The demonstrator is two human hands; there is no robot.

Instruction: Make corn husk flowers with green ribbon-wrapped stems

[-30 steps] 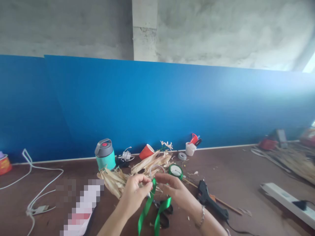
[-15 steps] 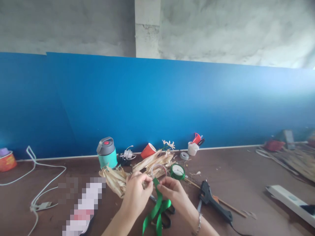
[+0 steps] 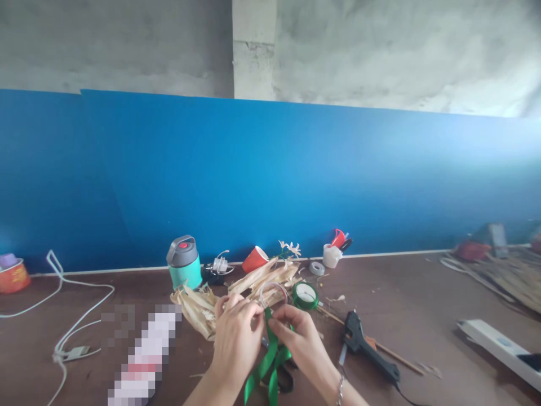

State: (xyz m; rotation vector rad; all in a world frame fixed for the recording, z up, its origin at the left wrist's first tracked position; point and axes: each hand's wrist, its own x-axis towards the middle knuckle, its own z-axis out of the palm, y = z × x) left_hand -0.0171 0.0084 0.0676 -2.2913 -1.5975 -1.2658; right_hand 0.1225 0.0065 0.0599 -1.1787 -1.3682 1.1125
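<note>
Between my two hands a green ribbon (image 3: pixel 267 356) hangs down, its loose tails reaching the bottom edge of the view. My left hand (image 3: pixel 239 334) has its thumb and forefinger closed at the ribbon's upper left edge. From the other side, my right hand (image 3: pixel 298 331) pinches the ribbon between thumb and fingers. Just above the fingertips shows a thin, pale ring (image 3: pixel 274 286); whether it is held or lies on the table I cannot tell. A dark looped thing (image 3: pixel 286 380), perhaps scissor handles, lies partly hidden behind the ribbon.
Dried husks (image 3: pixel 198 310) lie behind my hands, with a green ribbon roll (image 3: pixel 305 295) beside them. To the right rests a black glue gun (image 3: pixel 367 347) by a thin stick. A teal flask (image 3: pixel 185 270), a red cup (image 3: pixel 255 259) and a white cup (image 3: pixel 332 256) stand farther back.
My left hand has turned slightly and its fingers have shifted a little to the right over the ribbon's upper end. My right hand has barely moved.
</note>
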